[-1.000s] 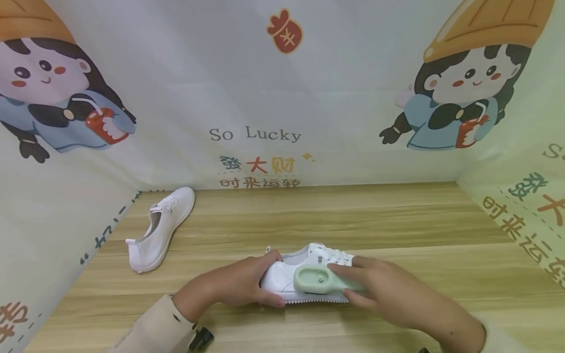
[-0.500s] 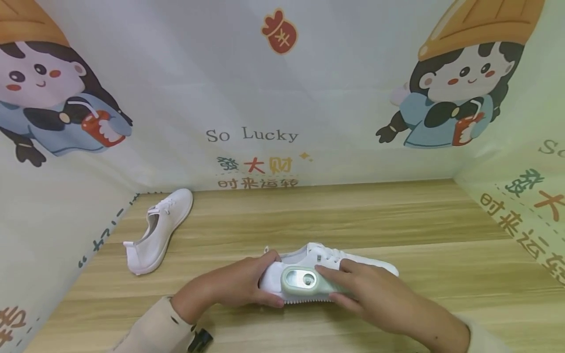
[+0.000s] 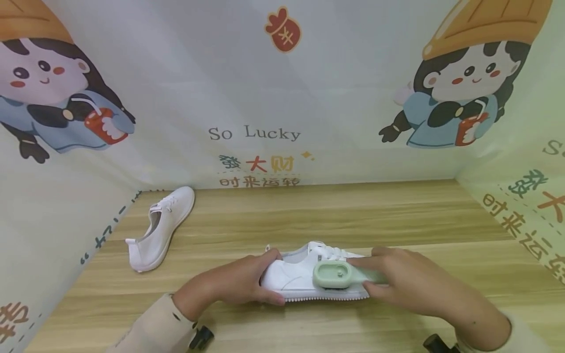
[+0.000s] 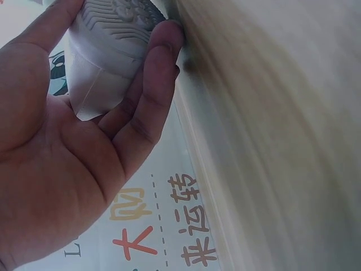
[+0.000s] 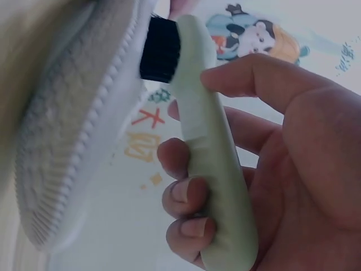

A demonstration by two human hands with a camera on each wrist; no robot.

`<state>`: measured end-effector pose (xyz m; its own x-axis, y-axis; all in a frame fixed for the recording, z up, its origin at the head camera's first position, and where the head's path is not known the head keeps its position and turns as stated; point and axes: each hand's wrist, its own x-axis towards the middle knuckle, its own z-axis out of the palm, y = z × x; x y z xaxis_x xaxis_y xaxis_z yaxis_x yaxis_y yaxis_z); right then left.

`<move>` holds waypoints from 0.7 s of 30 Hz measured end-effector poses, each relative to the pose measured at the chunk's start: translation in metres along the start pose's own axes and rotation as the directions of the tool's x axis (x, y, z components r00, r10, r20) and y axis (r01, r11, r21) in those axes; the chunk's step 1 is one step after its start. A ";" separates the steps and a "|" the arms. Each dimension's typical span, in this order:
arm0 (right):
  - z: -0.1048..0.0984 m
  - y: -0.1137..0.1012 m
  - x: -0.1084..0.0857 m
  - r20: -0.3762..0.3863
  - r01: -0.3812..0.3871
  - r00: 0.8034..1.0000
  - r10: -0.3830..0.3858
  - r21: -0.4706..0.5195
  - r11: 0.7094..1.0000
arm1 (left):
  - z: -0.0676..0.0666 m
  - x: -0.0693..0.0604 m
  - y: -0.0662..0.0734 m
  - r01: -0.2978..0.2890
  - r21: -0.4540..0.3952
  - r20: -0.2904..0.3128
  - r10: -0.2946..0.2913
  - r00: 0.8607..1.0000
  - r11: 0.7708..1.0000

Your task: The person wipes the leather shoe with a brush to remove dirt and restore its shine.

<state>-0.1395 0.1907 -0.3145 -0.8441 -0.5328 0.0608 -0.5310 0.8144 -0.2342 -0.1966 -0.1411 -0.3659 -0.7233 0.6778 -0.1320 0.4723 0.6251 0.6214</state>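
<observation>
- a person's left hand (image 3: 244,282) grips the heel end of a white lace-up shoe (image 3: 287,277), the thumb and fingers curled round it.
- that shoe is near the front of a wood-grain table (image 3: 326,211), its toe pointing to the right, its side and the toothed edge of its sole turned toward the viewer. whether it touches the table cannot be told.
- the right hand (image 3: 410,279) holds a pale green brush (image 3: 333,274) by its handle; the right wrist view shows fingertips wrapped round the handle.
- the brush lies along the side of the shoe, below the laces, its black bristles (image 5: 161,51) facing the shoe and against it, close to the sole.
- a second white shoe (image 3: 152,250) stands upright at the far left of the table, well apart from both hands, its toe near the back wall (image 3: 366,98) and its heel toward the viewer.
- pale printed sheeting covers the walls, with cartoon girls in orange hats, a red pouch and the words "so lucky" above coloured chinese characters.
- both arms wear light sleeves (image 3: 152,323), and a small black object (image 3: 201,338) shows beside the left wrist.
</observation>
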 end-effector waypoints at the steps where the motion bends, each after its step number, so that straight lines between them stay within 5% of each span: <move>1: -0.001 0.001 -0.001 0.005 -0.012 1.000 0.012 0.006 1.000 | 0.000 0.000 0.000 0.002 0.002 0.000 -0.002 1.000 1.000; 6: -0.006 0.005 -0.004 0.034 -0.048 0.998 0.047 0.026 0.999 | 0.002 0.000 0.000 0.006 0.014 -0.007 -0.006 1.000 1.000; 14: 0.005 -0.003 0.002 0.038 0.042 0.998 -0.045 0.065 0.997 | 0.002 0.000 0.000 -0.005 -0.005 0.001 0.005 1.000 1.000; 21: 0.029 -0.017 0.007 -0.099 0.184 0.978 -0.183 -0.004 0.983 | 0.003 0.000 0.000 -0.017 -0.031 -0.002 0.017 1.000 0.999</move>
<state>-0.1340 0.1666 -0.3388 -0.7355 -0.6477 0.1986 -0.6775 0.7035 -0.2146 -0.1945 -0.1400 -0.3680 -0.7162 0.6876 -0.1198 0.4687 0.6009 0.6475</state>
